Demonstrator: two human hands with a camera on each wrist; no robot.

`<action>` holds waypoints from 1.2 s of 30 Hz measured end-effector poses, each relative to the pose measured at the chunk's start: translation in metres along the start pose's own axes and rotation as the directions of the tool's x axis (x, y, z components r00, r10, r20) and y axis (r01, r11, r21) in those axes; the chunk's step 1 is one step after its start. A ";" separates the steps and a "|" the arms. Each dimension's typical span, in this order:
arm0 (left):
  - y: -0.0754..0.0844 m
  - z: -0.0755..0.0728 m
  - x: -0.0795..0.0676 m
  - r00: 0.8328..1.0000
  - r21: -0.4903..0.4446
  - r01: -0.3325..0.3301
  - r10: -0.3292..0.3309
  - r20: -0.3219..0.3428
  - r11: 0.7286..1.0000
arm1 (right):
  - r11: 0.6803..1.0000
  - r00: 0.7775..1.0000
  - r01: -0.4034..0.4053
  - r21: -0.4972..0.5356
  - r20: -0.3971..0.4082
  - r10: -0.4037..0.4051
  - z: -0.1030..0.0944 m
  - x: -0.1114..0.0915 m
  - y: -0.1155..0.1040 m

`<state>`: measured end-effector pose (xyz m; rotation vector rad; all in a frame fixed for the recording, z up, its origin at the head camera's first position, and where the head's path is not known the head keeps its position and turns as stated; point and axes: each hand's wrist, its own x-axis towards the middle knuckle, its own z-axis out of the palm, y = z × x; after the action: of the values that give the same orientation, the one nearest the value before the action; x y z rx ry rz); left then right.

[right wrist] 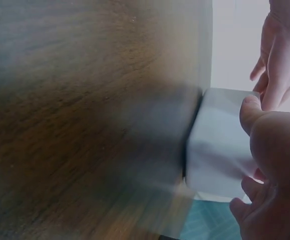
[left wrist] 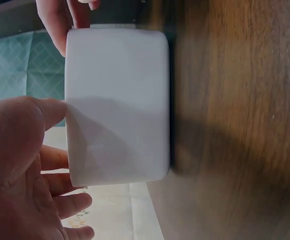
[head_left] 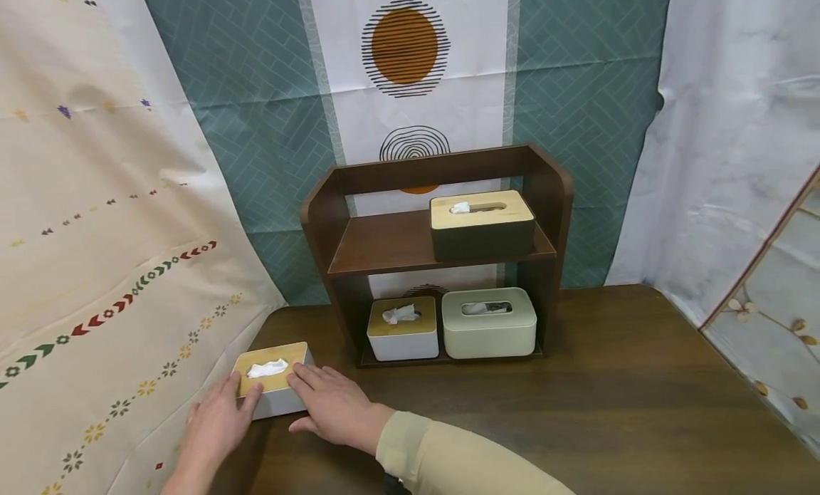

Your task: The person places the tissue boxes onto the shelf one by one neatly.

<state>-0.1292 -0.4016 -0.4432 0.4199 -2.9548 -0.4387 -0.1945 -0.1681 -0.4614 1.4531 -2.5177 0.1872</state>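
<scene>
A white tissue box (head_left: 279,402) with a light wooden lid and a white tissue in its slot sits on the table's left side. My left hand (head_left: 214,424) is at its left end, thumb at the near top edge, fingers along the left side. In the left wrist view, the thumb (left wrist: 52,111) meets the top edge of the box's white front. My right hand (head_left: 336,402) lays its nearly straight fingers on the lid's right near corner, its thumb held apart. The right wrist view shows the box (right wrist: 222,142) between both hands, its base on the table.
A brown two-tier shelf (head_left: 384,242) stands at the back. On its upper tier is a dark tissue box (head_left: 483,238) with a wooden lid. Below are a white, wood-lidded tissue box (head_left: 403,345) and a cream one (head_left: 490,335). Fabric (head_left: 115,267) hangs along the left.
</scene>
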 end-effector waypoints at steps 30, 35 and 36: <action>0.035 0.011 -0.025 0.990 0.020 -0.121 0.123 -0.066 0.992 | 0.998 0.993 0.058 -0.027 -0.105 -0.061 -0.011 -0.043 0.010; 0.042 0.014 -0.028 0.984 0.013 -0.161 0.161 -0.082 0.987 | 0.998 0.992 0.051 -0.031 -0.110 -0.054 -0.010 -0.052 0.014; 0.044 0.015 -0.029 0.982 0.012 -0.166 0.167 -0.086 0.986 | 0.998 0.993 0.049 -0.031 -0.108 -0.052 -0.010 -0.054 0.015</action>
<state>-0.1152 -0.3491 -0.4464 0.1845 -2.8773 -0.3835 -0.1796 -0.1133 -0.4657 1.4531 -2.3853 0.2156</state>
